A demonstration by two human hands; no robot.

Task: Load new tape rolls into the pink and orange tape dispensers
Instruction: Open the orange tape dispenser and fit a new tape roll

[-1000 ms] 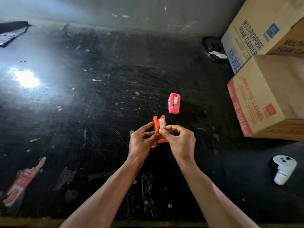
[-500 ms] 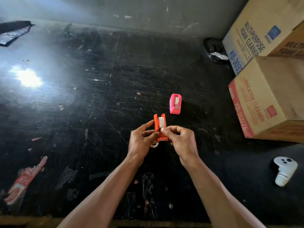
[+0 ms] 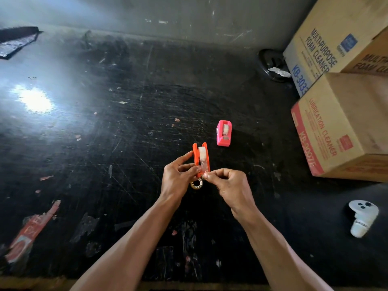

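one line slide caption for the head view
Left hand holds the orange dispenser while the right hand pulls its tape; pink dispenser sits loaded.

Tape strip (image 3: 203, 168) now drawn toward right hand (image 3: 230, 185)

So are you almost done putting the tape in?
Nearly. The pink dispenser sits on the table with a roll inside. The left hand holds the orange dispenser, roll in; the right hand pulls its tape end. A spare roll lies underneath.
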